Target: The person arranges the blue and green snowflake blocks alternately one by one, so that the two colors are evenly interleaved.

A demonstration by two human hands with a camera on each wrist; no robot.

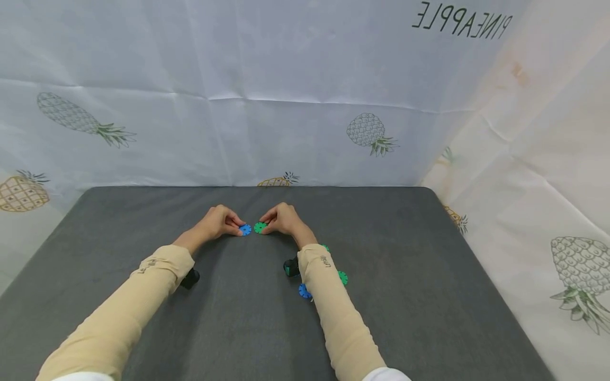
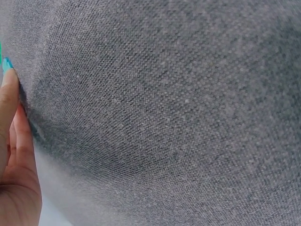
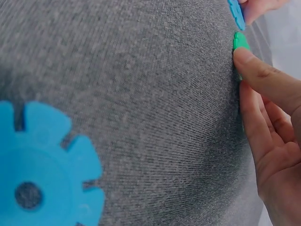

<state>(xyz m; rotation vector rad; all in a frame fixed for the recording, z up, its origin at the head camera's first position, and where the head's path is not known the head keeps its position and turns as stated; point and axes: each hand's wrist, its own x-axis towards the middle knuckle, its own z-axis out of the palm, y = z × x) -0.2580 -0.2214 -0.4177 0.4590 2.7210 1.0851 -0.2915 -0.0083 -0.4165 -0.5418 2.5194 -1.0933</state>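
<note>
Near the far middle of the dark table, my left hand (image 1: 218, 222) pinches a blue notched disc (image 1: 245, 229) between thumb and fingers. Facing it, my right hand (image 1: 284, 219) pinches a green notched disc (image 1: 259, 227) the same way. A narrow gap separates the two discs, held edge toward edge just over the cloth. In the right wrist view the green disc (image 3: 240, 41) sticks out past the thumb, and the blue disc (image 3: 236, 14) is close beyond it. Only a tip of the blue disc (image 2: 7, 64) shows in the left wrist view.
By the right forearm lie another blue disc (image 1: 304, 290), a green disc (image 1: 342, 277) and one more green disc (image 1: 326, 247), partly hidden by the sleeve. Black wrist cameras (image 1: 291, 267) hang under both forearms. A pineapple-print curtain (image 1: 286, 143) rises behind the grey table (image 1: 405, 317).
</note>
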